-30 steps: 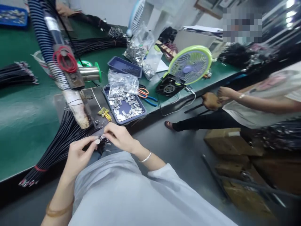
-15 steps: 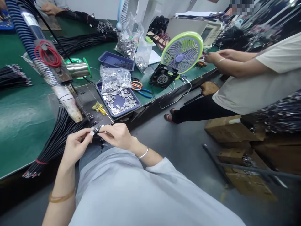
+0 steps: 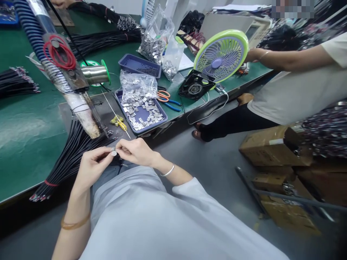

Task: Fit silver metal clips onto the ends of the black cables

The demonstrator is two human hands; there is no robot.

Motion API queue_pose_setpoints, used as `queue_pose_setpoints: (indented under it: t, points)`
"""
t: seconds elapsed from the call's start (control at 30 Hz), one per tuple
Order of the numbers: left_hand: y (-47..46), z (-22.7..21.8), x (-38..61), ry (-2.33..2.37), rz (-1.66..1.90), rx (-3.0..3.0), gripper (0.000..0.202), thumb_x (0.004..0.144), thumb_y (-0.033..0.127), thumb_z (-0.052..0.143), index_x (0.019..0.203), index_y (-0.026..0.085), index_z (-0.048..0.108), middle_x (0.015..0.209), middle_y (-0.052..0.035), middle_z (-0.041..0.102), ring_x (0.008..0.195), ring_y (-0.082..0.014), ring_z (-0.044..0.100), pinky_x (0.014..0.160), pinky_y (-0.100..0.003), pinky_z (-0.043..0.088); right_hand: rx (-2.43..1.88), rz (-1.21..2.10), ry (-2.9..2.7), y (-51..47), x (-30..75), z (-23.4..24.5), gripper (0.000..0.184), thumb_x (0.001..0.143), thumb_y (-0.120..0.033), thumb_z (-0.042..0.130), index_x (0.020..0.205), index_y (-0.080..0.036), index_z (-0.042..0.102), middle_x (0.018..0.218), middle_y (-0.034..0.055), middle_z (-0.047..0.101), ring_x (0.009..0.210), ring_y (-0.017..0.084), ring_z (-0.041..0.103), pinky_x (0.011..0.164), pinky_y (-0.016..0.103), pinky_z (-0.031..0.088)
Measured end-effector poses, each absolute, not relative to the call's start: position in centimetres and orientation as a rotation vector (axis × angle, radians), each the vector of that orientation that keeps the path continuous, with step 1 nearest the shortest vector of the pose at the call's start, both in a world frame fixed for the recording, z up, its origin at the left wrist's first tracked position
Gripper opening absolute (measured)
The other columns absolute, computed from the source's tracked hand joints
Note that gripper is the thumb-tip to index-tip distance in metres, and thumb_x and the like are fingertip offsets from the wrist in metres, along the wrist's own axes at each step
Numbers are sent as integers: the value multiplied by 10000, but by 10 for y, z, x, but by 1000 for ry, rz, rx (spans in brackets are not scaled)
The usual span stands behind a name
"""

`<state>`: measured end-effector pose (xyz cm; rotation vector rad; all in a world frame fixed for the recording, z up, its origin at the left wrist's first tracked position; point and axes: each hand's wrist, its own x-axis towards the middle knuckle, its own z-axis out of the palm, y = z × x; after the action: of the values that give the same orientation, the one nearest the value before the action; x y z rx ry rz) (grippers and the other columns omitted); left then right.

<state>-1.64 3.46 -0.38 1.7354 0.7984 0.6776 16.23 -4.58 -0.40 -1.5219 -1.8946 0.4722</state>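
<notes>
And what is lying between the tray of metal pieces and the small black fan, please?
The head view shows orange handles and blue handles of hand tools between the tray and the black fan.

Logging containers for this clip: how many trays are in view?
3: purple tray of silvery pieces, beyond the right hand; second purple tray farther back; blue tray, upper left, cut off. Others may be hidden.

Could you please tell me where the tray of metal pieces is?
In the head view, the tray sits on the table, left of centre, beyond the right hand, with a clear bag over its far end.
</notes>
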Motion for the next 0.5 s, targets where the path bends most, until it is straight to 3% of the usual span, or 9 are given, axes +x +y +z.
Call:
queue_pose_setpoints:
  t: [0.1,0.2,0.3,0.37,0.5]
  points:
    - [30,-4,-14,825,750,1725,163,700,340,776,712,181,809,662,-41,758,546,-136,621,479,-210,481,-1435,664,-1763,-48,169,2,119,972,-294,565,891,-213,598,643,-82,550,558,61,495,579,178,398]
    - [21,-4,-10,872,837,1636,128,701,281,760,734,171,817,718,-50,788,613,-145,677,545,-205,530,-1415,626,-1539,-57,174,6,147,952,-328,564,870,-213,602,653,-71,572,528,61,509,518,177,413]
    - [15,-5,-6,885,899,1574,142,727,273,743,725,145,804,679,-45,769,582,-124,653,525,-184,499,-1366,367,-1344,-65,177,4,137,986,-326,546,1054,-235,622,594,-92,560,434,72,489,431,193,371]
    - [14,-7,-4,882,908,1547,157,752,270,725,711,132,787,659,-37,747,566,-110,621,516,-175,474,-1334,266,-1282,-68,176,-1,174,1012,-309,542,1168,-251,590,648,-77,645,442,87,575,443,203,444]
    - [14,-9,-2,898,918,1477,187,773,285,702,708,122,766,630,-21,692,551,-90,550,499,-172,423,-1429,145,-1397,-68,168,-12,42,997,-240,613,1033,-243,635,892,8,796,705,147,780,643,254,628]
